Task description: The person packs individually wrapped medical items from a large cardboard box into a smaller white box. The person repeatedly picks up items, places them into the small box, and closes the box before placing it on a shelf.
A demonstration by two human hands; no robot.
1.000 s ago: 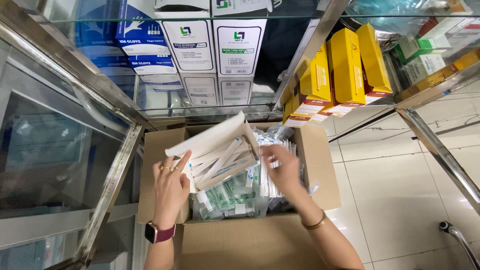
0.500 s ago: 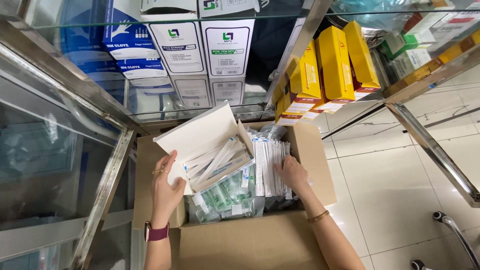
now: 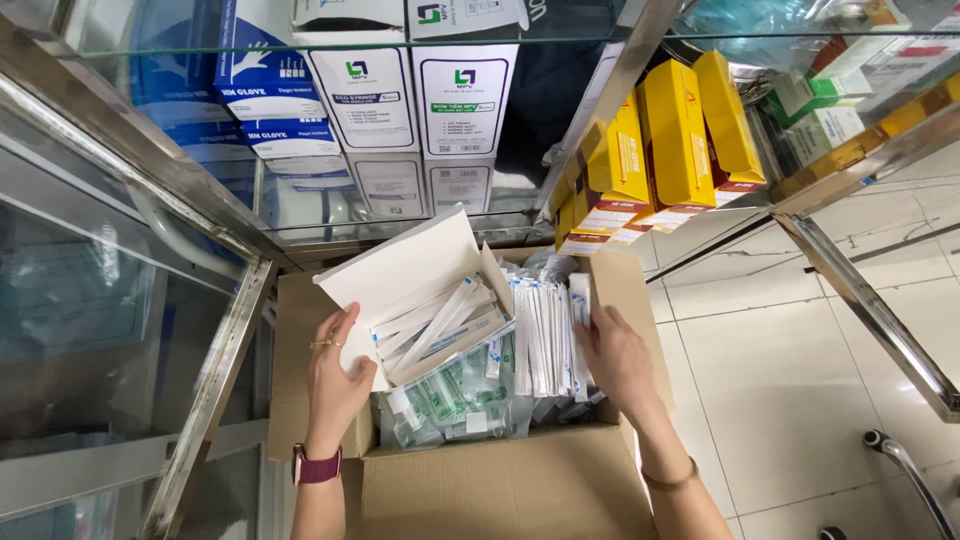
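A brown cardboard carton [image 3: 500, 490] stands open on the floor below me. My left hand [image 3: 338, 375] grips the near edge of an open white box [image 3: 400, 268] tilted inside the carton; long slim white sachets [image 3: 440, 325] lie in it. My right hand [image 3: 618, 355] presses against the right side of a row of upright white sachets [image 3: 545, 335] in the carton, fingers partly curled on them. Clear packets with green print [image 3: 450, 395] lie below the white box.
A glass and steel cabinet [image 3: 230, 320] stands at my left and ahead. Blue and white boxes [image 3: 370, 100] sit on its shelves, yellow boxes [image 3: 670, 140] on the right shelf. White floor tiles [image 3: 800, 380] lie to the right, with a metal leg [image 3: 900, 460] near.
My right hand has slid from over the upright sachets to their right side, nearer the carton wall. The sachet row stands more upright. My left hand keeps its hold on the white box.
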